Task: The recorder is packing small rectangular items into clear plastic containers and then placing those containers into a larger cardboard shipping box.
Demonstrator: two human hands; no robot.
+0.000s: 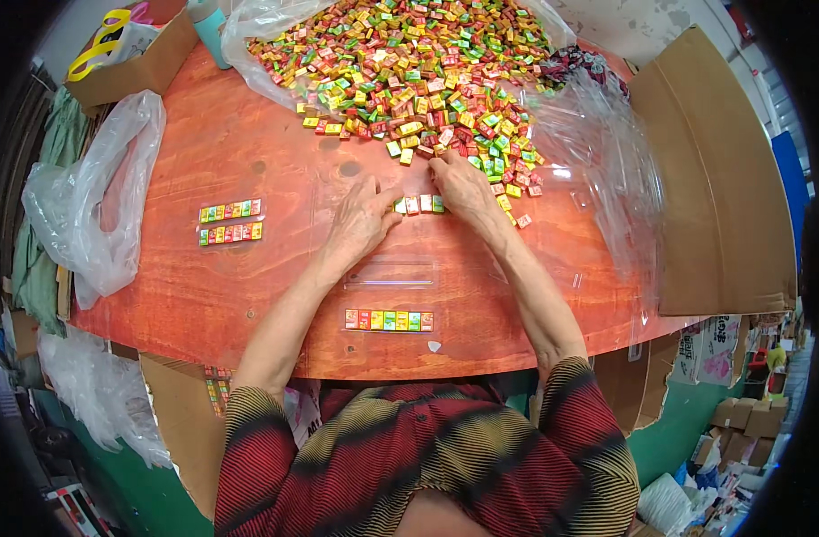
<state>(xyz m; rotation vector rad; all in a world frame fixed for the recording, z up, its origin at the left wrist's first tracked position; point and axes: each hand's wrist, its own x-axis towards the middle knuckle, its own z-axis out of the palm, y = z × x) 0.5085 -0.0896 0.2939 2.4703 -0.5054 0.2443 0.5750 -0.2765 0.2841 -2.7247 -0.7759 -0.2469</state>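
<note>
A short row of small coloured boxes [419,205] lies on the red wooden table between my two hands. My left hand [360,217] rests at the row's left end, its thumb and fingers apart, the thumb side close against the end box. At the row's right end is my right hand [463,188], its fingers bent and reaching to the near edge of a big heap of loose little boxes [409,85]. What its fingertips hold, if anything, is hidden. Nearer to me lie a clear plastic tray [389,273] and a finished-looking row of boxes [389,320].
Two more box rows [230,222] lie on the left of the table [284,268]. A crumpled clear bag [101,197] hangs over the left edge. Clear plastic trays [606,170] and a tall cardboard flap [714,179] stand right. A turquoise bottle [209,34] is far left.
</note>
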